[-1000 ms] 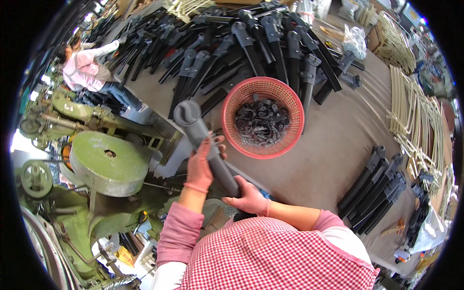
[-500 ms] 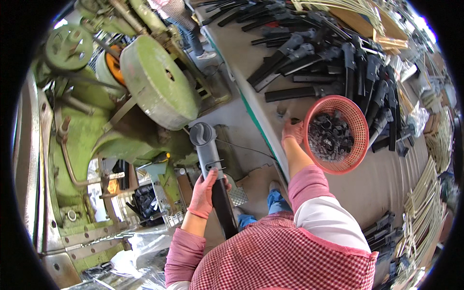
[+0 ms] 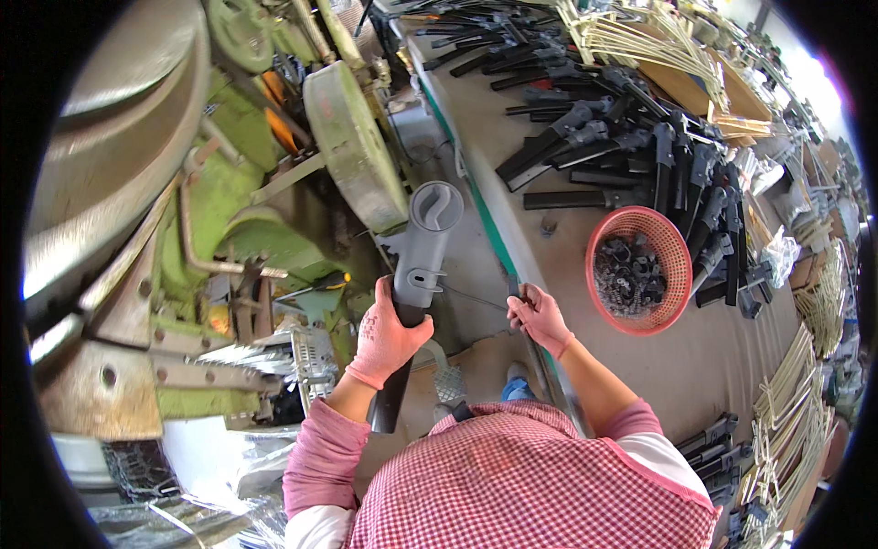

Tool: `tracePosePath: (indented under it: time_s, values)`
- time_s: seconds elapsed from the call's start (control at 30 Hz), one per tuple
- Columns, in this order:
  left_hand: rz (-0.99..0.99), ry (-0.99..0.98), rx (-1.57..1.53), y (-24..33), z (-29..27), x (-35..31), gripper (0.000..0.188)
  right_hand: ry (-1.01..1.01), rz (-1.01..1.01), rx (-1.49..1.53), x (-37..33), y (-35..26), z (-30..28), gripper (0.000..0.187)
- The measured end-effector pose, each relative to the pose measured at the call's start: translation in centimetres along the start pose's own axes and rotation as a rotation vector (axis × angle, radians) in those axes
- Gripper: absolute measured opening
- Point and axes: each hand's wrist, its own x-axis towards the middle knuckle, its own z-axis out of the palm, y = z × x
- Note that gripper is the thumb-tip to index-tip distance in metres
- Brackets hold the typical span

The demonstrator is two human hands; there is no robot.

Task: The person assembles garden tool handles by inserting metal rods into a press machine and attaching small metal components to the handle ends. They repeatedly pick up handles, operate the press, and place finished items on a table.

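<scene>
Left hand (image 3: pixel 386 331) of mine stays clenched round the grey handle part (image 3: pixel 416 274), its head now at twelve o'clock toward the green press (image 3: pixel 274 238). Right hand (image 3: pixel 540 317) has left the red basket (image 3: pixel 599 274) at three o'clock and grips the counter (image 3: pixel 585 366) edge, so pressing looks next.

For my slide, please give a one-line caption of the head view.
Left hand grips a long grey plastic part beside a green press machine; right hand rests at the table edge.
</scene>
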Motion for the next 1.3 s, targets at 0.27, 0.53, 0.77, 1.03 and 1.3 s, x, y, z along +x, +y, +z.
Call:
tracePosePath:
  time_s: [0.27,0.53,0.77,1.03,1.3]
  values:
    - [0.036,-0.069,-0.025,-1.1,-3.4,-6.5,0.056,-0.348,-0.349,-0.256,-7.8,-8.9,11.2,0.03]
    - [-0.063,0.007,-0.063,-3.6,-6.5,-10.9,0.057,-0.201,-0.194,0.172,-10.6,-7.4,18.6,0.025]
    - [-0.265,0.049,-0.05,-6.4,-8.3,-15.0,0.069,-0.325,0.124,0.356,-8.1,-5.7,24.0,0.014]
    - [-0.413,0.283,0.008,-10.1,-12.1,-18.8,0.07,-0.72,0.271,0.577,-4.3,-2.4,31.8,0.008]
    - [-0.462,0.301,0.25,-11.2,-12.9,-18.6,0.064,-0.709,0.143,0.685,-2.3,1.9,35.8,0.024]
